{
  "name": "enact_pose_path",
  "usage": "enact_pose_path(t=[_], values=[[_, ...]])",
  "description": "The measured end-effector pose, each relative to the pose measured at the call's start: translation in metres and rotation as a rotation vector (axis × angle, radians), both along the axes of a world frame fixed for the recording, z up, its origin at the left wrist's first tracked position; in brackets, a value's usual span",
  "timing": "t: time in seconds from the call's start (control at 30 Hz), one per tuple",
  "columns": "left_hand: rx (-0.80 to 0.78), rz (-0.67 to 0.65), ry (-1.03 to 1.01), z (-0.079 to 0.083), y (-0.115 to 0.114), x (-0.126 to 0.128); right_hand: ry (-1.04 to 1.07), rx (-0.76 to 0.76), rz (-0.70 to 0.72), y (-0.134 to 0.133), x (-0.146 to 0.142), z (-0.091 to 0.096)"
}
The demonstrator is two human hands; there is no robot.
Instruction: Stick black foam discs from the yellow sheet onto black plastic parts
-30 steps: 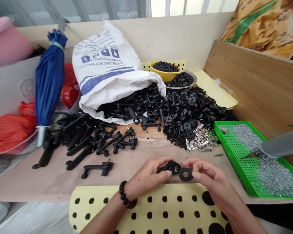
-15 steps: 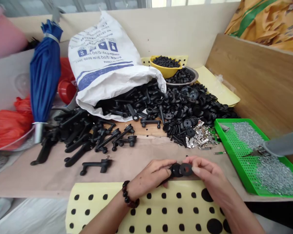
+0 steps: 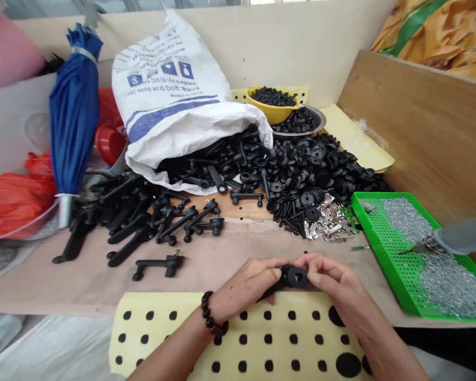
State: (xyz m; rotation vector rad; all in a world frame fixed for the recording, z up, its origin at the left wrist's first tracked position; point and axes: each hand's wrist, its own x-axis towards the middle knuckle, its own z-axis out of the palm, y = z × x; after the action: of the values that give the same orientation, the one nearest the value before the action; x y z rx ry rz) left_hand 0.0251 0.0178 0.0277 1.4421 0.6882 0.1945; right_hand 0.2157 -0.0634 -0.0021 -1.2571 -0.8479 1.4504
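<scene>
Thumb and fingers of your left hand (image 3: 248, 286) closed around black crank handle (image 3: 273, 289); your right hand (image 3: 335, 278) pinches edge of black ring-shaped disc (image 3: 292, 279), which overlaps handle's round end. Both near front edge of surface (image 3: 218, 254). Beyond: silvery clips (image 3: 329, 219). Right: green tray (image 3: 381, 233) of small metal pieces (image 3: 448, 286). Left: loose crank handle (image 3: 158, 263), lying apart.

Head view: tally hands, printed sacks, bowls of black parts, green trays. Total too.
Hands: 2 (left hand, right hand)
Printed sacks: 1 (white sack)
Bowls: 2 (yellow bowl, metal bowl)
Green trays: 1 (green tray)
Total: 6
</scene>
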Motion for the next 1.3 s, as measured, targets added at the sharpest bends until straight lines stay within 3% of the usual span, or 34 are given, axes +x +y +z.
enact_pose_path(t=[0.23,0.6,0.87,1.3], values=[[-0.028,-0.001,0.025,0.0,0.0,0.002,0.056,0.008,-0.002,-0.001,0.002,-0.001],[-0.004,-0.003,0.037,-0.002,0.001,0.0,-0.104,0.045,-0.004,-0.002,0.001,-0.01],[0.057,-0.038,0.029,0.003,0.001,0.002,-0.248,0.08,-0.002,0.001,-0.003,-0.002],[0.093,-0.039,0.024,-0.004,-0.001,0.001,-0.275,0.099,0.001,0.001,-0.002,-0.003]])
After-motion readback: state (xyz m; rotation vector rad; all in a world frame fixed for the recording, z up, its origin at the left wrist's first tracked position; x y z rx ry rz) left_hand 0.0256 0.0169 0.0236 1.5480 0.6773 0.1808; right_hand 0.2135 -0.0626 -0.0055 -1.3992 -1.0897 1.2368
